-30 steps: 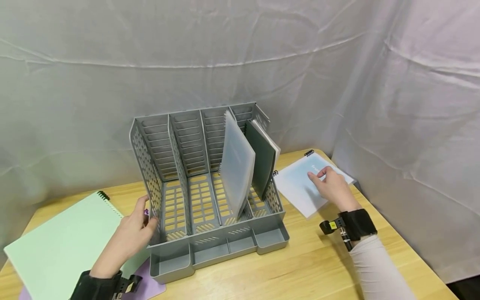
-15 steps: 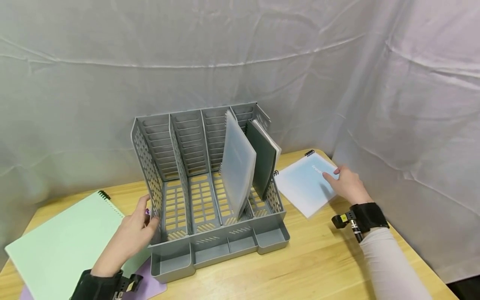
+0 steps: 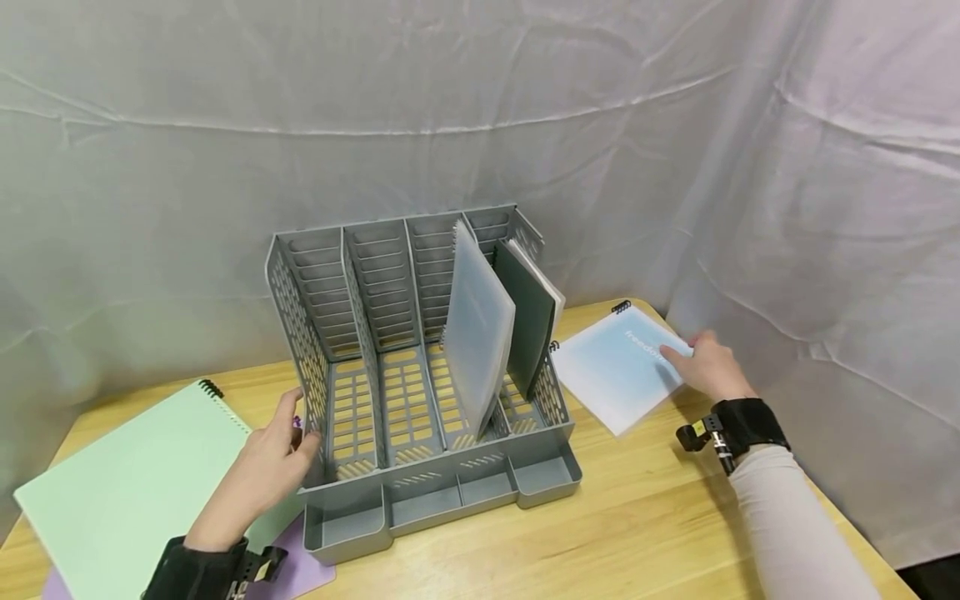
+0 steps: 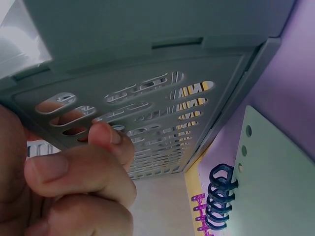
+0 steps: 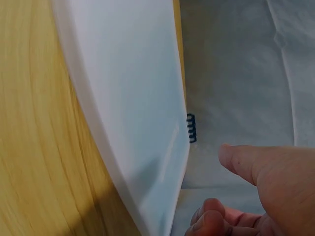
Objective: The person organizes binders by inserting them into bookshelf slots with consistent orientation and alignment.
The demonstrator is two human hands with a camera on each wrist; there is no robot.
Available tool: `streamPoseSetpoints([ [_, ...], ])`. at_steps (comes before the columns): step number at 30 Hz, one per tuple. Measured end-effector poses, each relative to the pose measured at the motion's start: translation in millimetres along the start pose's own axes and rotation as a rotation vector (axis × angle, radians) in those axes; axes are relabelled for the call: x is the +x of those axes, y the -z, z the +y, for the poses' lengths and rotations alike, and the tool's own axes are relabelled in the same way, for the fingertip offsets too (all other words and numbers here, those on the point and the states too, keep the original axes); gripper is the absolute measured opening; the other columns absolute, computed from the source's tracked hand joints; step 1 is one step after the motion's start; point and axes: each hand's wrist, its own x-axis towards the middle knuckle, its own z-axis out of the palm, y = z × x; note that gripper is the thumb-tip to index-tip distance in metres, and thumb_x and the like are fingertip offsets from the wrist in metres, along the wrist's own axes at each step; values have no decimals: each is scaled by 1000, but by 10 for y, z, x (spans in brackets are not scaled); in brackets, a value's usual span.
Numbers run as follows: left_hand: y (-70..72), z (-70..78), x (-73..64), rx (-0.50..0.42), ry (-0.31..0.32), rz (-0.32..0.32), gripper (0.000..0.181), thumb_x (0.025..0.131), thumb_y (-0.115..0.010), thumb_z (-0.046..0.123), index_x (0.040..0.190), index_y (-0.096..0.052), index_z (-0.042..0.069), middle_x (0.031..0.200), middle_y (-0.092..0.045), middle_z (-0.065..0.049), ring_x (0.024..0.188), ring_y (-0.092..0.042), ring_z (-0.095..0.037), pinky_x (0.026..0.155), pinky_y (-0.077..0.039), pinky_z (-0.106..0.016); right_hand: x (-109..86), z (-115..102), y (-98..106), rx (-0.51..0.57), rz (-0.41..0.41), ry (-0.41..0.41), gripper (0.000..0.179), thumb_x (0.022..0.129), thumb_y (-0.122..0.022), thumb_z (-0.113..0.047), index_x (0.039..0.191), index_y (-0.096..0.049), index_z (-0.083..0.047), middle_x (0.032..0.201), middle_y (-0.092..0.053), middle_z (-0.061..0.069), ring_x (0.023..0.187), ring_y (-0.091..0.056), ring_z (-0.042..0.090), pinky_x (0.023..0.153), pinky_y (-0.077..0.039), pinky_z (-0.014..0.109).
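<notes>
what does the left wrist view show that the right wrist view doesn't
Only the left wrist view: the left grip, the grey organizer's slotted side, the green notebook and a purple cover.
Only the right wrist view: the right grip and the blue-and-white notebook.
Both: the wooden table and grey cloth.

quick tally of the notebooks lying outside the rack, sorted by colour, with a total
Pale green notebook: 1
Purple notebook, partly covered: 1
Blue-and-white notebook: 1
Total visible outside the gray rack: 3
</notes>
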Motion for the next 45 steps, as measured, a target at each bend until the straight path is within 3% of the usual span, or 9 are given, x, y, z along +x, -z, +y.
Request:
streamPoseSetpoints([
  [11,12,4,18,7,3,-4,71,106,-54,14,165,-18,-3,114,-74,-32,83,-67,-26,63,-49,-37,55,108,46,-41,-46,-35,105,110,-44,-58,150,-5,31,142,-32,61,131,-40,74,108,-40,76],
  [18,4,-11,22,12,11,-2,70,106,-54,14,164,-19,-2,115,-73,-33,86,-69,-28,64,-51,-39,106,199,52,-81,-55,-37,108,109,-44,-58,147,-2,34,140,-30,64,129,-39,75,108,-40,76],
  [29,-11,-1,19,9,15,-1,70,106,-54,14,165,-18,-1,111,-74,-28,79,-64,-24,61,-48,-37,114,285,35,-144,-92,-19,102,111,-42,-55,146,-17,37,143,-27,62,129,-38,75,107,-39,76],
  [34,-20,-7,17,9,21,-4,70,106,-54,15,165,-19,-1,106,-75,-24,76,-62,-23,61,-47,-37,119,313,7,-149,-109,-32,95,111,-44,-53,145,-28,35,143,-34,59,127,-43,73,106,-42,75],
  [40,-20,-5,18,13,28,-5,70,106,-54,16,165,-19,-1,107,-75,-24,78,-63,-24,62,-47,-38,161,383,-24,-143,-98,-24,92,110,-45,-52,144,-32,33,140,-38,58,125,-46,72,103,-44,74],
  [45,-19,-2,16,12,25,-6,70,106,-54,15,165,-19,-2,108,-75,-25,79,-64,-24,63,-48,-38,209,454,-45,-150,-78,-15,86,110,-49,-51,134,-43,32,127,-50,53,112,-57,66,94,-49,68],
])
